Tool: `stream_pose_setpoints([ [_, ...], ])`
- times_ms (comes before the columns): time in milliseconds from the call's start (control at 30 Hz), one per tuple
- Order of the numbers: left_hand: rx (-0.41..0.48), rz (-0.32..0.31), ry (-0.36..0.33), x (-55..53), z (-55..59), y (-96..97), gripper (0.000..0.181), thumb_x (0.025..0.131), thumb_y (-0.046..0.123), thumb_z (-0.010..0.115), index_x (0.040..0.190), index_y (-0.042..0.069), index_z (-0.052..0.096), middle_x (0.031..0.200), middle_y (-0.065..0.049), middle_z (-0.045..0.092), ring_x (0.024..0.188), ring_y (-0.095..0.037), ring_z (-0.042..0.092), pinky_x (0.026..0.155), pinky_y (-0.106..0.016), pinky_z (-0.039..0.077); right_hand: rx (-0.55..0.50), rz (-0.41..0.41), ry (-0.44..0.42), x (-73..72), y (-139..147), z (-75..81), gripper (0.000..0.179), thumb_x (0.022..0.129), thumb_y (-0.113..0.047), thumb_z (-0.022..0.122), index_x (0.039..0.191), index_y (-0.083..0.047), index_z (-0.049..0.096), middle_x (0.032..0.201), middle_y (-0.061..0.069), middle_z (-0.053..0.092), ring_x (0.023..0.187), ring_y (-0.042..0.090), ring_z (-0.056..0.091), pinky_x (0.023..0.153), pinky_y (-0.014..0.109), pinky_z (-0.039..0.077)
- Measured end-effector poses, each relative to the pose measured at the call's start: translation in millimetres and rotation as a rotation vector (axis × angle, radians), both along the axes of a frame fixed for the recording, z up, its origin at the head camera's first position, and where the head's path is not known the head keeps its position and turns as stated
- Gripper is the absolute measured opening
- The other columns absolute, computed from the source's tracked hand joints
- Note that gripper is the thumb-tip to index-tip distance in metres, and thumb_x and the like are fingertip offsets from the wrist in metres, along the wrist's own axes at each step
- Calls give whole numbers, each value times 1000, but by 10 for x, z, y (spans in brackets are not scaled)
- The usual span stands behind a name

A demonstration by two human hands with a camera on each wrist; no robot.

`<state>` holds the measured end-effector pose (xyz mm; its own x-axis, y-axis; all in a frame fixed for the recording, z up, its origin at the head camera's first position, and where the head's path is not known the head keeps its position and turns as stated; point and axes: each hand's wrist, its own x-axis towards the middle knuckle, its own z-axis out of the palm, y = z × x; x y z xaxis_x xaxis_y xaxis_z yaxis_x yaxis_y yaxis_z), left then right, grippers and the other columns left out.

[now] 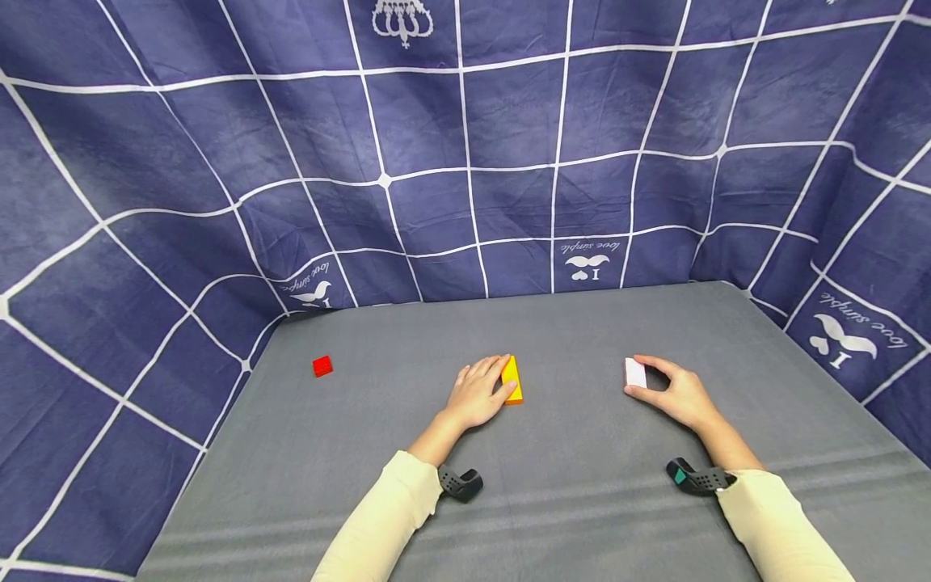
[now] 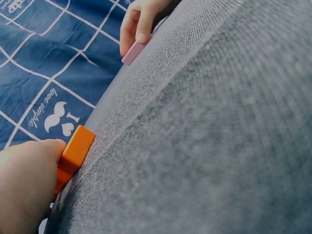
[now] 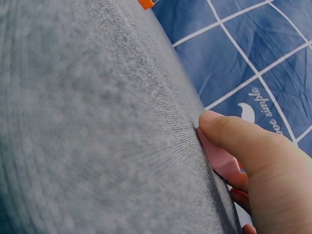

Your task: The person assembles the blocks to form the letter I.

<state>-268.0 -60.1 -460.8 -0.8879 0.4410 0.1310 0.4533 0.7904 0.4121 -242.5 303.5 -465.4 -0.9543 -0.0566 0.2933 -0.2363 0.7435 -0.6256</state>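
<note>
Near the middle of the table, my left hand (image 1: 478,394) holds a yellow-orange rectangular block (image 1: 512,380), thumb at its near part and a fingertip by its far end. In the left wrist view the orange block (image 2: 78,148) rests on the cloth beside the thumb; the other fingers are hidden. Farther right, my right hand (image 1: 680,394) pinches a small pale block (image 1: 635,373) between thumb and forefinger. That block looks pink (image 3: 219,155) in the right wrist view, low against the cloth. A red block (image 1: 322,366) lies alone at the far left.
A grey cloth (image 1: 567,477) covers the table, with wrinkles toward the front. Blue curtains (image 1: 509,202) with white grid lines stand behind it and on both sides. Dark bands (image 1: 461,483) sit at both wrists.
</note>
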Motion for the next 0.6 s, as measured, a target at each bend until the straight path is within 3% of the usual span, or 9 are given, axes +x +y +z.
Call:
stream_pose_setpoints([
  [333, 24, -7, 13, 18, 4, 0, 55, 102, 40, 43, 150, 14, 38, 148, -8, 43, 140, -27, 33, 112, -55, 20, 14, -52, 83, -19, -7, -44, 55, 75, -38, 84, 119, -9, 69, 115, 24, 66, 103, 41, 60, 85, 50, 42],
  [600, 15, -2, 9, 7, -14, 4, 56, 102, 41, 42, 151, 15, 37, 149, -7, 43, 140, -25, 33, 112, -53, 20, 4, -42, 119, -40, -43, -13, 51, 76, -38, 83, 116, -10, 70, 114, 20, 67, 104, 38, 61, 85, 49, 41],
])
